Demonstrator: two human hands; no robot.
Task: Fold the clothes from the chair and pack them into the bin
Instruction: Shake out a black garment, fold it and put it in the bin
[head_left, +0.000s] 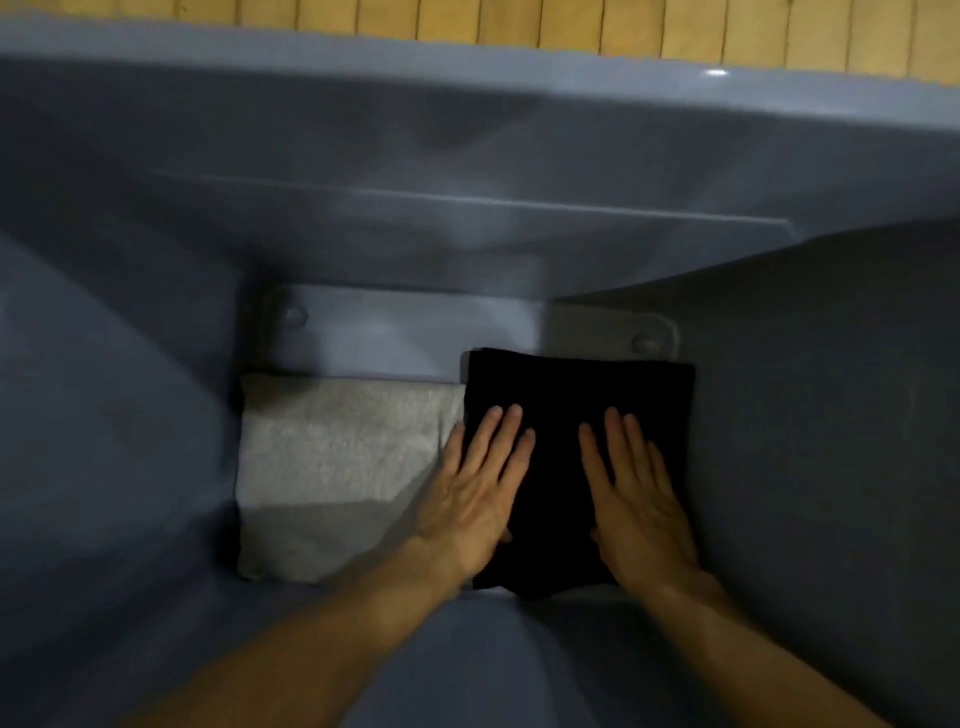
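Two folded items lie side by side on the floor of the bin (156, 415), a grey garment (332, 467) and a black garment (576, 395), the latter pressed flat under the open left hand (478, 499) and right hand (639, 504); the chair is out of view, so remaining clothes cannot be judged.

Both bare forearms are stretched forward and down. The left hand (475, 499) and the right hand (636, 501) are laid flat, palms down, fingers extended, side by side but apart.
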